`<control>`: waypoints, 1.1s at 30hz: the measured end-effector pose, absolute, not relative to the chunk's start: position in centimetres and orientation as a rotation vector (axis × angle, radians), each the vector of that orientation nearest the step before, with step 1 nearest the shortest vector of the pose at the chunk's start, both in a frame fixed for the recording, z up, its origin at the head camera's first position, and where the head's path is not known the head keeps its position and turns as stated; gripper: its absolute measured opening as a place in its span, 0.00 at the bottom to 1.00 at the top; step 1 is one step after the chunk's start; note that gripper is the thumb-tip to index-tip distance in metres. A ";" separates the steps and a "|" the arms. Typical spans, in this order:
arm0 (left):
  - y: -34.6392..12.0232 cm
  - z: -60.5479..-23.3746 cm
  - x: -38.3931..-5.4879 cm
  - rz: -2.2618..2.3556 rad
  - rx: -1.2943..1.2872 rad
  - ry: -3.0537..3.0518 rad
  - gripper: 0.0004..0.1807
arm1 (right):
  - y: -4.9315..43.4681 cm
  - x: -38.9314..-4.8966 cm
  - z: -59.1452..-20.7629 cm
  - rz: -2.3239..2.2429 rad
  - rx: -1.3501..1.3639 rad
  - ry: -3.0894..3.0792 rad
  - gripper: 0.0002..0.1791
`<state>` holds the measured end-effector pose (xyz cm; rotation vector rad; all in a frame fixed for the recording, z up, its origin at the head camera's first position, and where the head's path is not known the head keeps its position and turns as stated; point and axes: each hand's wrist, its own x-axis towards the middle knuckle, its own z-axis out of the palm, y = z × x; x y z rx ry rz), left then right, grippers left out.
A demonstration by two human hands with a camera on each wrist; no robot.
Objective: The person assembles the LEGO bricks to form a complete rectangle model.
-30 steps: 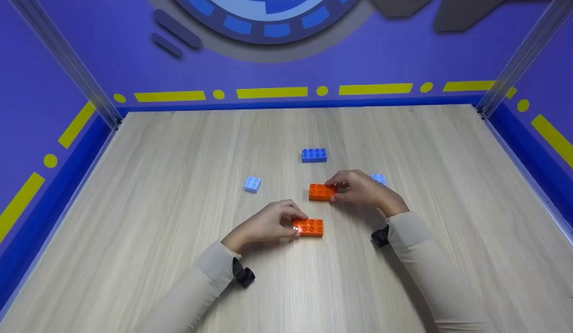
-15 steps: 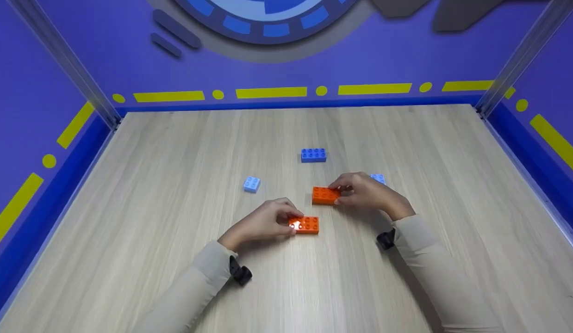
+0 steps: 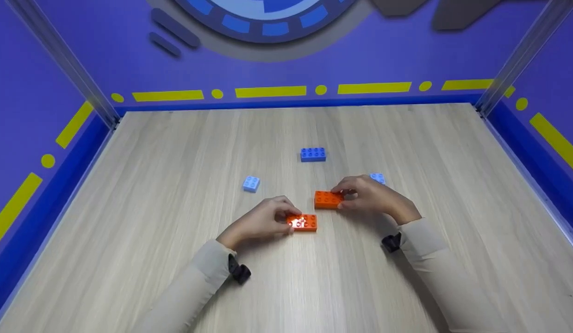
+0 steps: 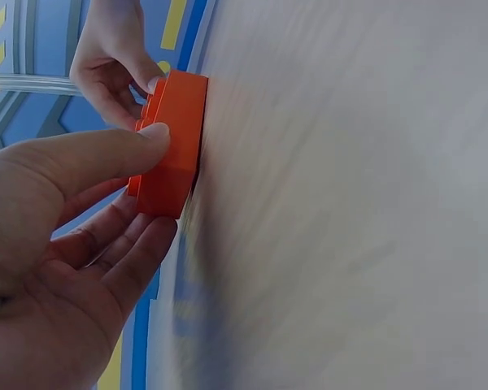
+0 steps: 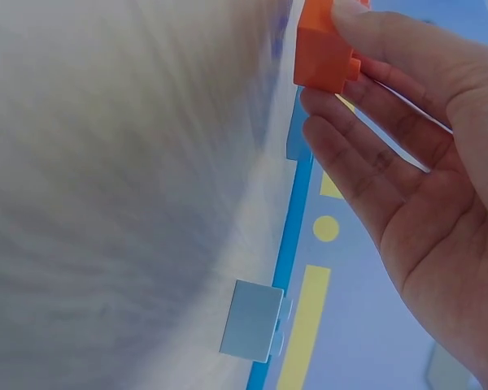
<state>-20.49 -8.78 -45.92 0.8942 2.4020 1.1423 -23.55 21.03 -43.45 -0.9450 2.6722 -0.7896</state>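
Two orange toy building bricks lie near the middle of the wooden table, one per hand. My left hand [image 3: 261, 221] pinches the nearer brick [image 3: 307, 223] at its left end, thumb on the front side; the left wrist view shows this thumb pressed on the brick [image 4: 177, 130]. The right hand [image 3: 374, 198] grips the farther orange brick [image 3: 324, 200] by its right end. In the right wrist view that brick [image 5: 318, 55] sits between thumb and fingers, studs facing the palm side. The bricks stand a little apart, the right one slightly farther back.
A dark blue brick [image 3: 313, 155] stands farther back on the table [image 3: 175, 185]. One light blue brick [image 3: 251, 184] lies beyond my left hand; another [image 3: 377, 178] is partly hidden behind my right hand. Blue-purple panels [image 3: 268, 74] enclose the back and sides.
My right hand has drawn its orange brick to the right and nearer to me. My left hand has shifted its brick slightly left and away from me. The blue bricks stay put.
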 end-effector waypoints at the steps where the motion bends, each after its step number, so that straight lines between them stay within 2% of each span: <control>1: -8.8 -45.9 -20.5 1.147 0.888 2.400 0.19 | 21.1 -23.5 -43.4 -0.787 -0.946 2.672 0.18; 16: -9.0 -45.7 -20.9 1.131 0.914 2.441 0.19 | 21.5 -22.8 -43.6 -0.799 -0.999 2.650 0.17; 33: -8.5 -45.7 -21.7 1.117 0.830 2.455 0.21 | 21.8 -22.2 -43.6 -0.757 -1.005 2.644 0.17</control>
